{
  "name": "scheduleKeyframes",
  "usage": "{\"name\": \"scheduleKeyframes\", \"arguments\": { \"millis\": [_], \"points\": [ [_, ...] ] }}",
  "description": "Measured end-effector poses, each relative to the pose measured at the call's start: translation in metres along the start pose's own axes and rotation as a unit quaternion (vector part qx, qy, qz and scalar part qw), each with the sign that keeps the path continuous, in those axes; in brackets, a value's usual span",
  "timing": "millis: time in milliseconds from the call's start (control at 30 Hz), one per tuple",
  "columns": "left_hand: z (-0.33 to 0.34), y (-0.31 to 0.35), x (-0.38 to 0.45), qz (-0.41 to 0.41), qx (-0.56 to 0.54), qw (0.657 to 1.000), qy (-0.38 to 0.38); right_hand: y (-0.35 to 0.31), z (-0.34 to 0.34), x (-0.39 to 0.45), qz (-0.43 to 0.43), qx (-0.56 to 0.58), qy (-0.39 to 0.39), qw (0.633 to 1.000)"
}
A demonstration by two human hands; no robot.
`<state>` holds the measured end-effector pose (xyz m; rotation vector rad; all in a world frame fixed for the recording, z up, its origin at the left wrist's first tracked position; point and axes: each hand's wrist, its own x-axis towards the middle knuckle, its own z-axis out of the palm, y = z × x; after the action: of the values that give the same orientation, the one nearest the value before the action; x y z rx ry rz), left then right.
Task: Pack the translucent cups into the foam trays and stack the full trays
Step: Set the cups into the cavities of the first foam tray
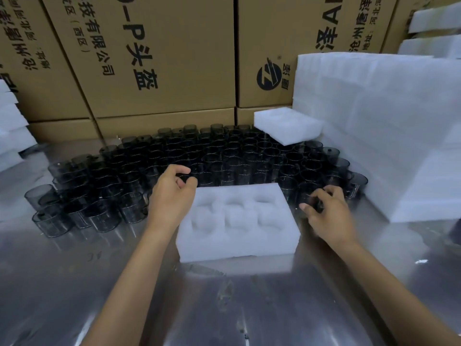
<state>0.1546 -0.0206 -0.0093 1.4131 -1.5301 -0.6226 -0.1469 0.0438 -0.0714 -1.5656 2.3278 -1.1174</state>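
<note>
Head view: one frame, looking down at a shiny metal table (74, 283).
Foam tray: white block (238, 222) at frame centre, lying flat on the table, six round pockets in two rows, all unfilled.
Cups: dark translucent cups (224, 156) standing packed together across the middle of the frame, behind and on both sides of the tray.
Left hand: hand (172, 193) just left of the tray's far corner, fingers curled over the nearest cups; whether it grips one cannot be told.
Right hand: hand (326, 211) right of the tray, fingers curled round a cup (305, 197) at the edge of the group.
Second tray: foam tray (288, 128) resting tilted on the cups, centre right.
Foam stack: tall white stack (389, 126) at right.
Boxes: brown cartons (159, 53) with black print along the top.
</note>
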Motion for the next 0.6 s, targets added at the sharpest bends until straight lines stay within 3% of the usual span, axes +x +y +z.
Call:
{"name": "scheduleKeyframes", "arguments": {
  "millis": [167,233,400,500,600],
  "points": [
    [0.008,0.028,-0.005,0.055,-0.049,0.995,-0.074,-0.029,-0.029,-0.004,-0.077,0.074,0.117,0.987],
    [0.014,0.044,-0.007,0.079,-0.064,0.989,-0.112,-0.059,-0.04,-0.003,-0.129,0.125,0.124,0.976],
    [0.029,0.069,-0.006,0.059,-0.221,0.944,-0.236,-0.126,-0.023,-0.003,-0.224,0.193,0.043,0.954],
    [0.025,0.056,0.0,0.05,-0.3,0.931,-0.202,-0.138,-0.006,0.0,-0.261,0.197,-0.008,0.945],
    [0.016,0.029,0.007,-0.018,-0.37,0.91,-0.186,-0.139,0.006,0.008,-0.23,0.296,-0.067,0.925]
  ]
}}
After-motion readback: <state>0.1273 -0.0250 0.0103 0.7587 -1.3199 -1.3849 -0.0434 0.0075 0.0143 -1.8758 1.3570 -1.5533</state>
